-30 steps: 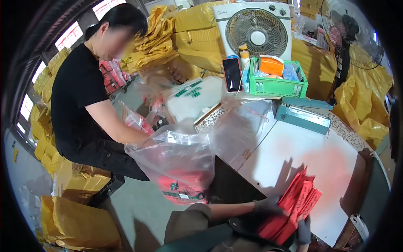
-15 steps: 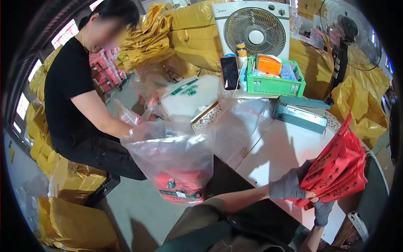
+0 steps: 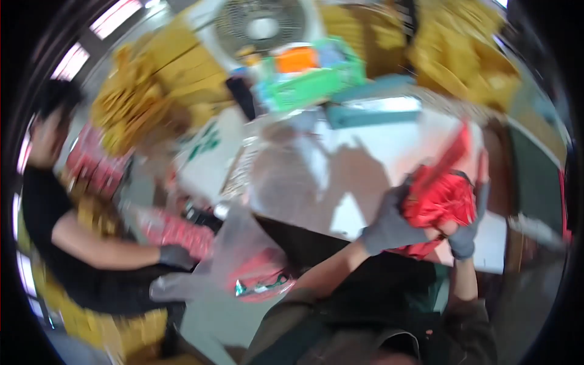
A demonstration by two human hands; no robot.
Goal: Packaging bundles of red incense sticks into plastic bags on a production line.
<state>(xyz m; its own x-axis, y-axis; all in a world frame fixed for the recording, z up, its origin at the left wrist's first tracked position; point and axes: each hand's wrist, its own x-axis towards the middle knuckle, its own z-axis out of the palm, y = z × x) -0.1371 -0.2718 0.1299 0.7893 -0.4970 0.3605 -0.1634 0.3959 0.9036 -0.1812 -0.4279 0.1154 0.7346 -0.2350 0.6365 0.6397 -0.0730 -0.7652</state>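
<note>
A bundle of crumpled red bags (image 3: 443, 204) is held over the white tabletop (image 3: 348, 214). My left hand (image 3: 389, 222), in a grey glove with bare fingertips, grips it from the left. On its other side my right hand (image 3: 465, 238), gloved the same way, is closed around the lower right part. The thumbs nearly meet at the bundle's near side. To the left hangs a large clear plastic bag (image 3: 228, 243) with red printed packs (image 3: 261, 281) in its lower part. The whole picture is blurred by motion.
A co-worker in black stands at the left, a gloved hand (image 3: 176, 255) by the clear bag. At the table's far side are a green crate (image 3: 316, 85), a dark phone (image 3: 241, 97) and a teal metal box (image 3: 374, 114). Behind them are a box fan (image 3: 261, 27) and yellow sacks (image 3: 459, 52).
My view has swung to the right. The red bundle is bunched more tightly, with my hands on opposite sides. The co-worker's arm has come lower, and the clear bag has slumped.
</note>
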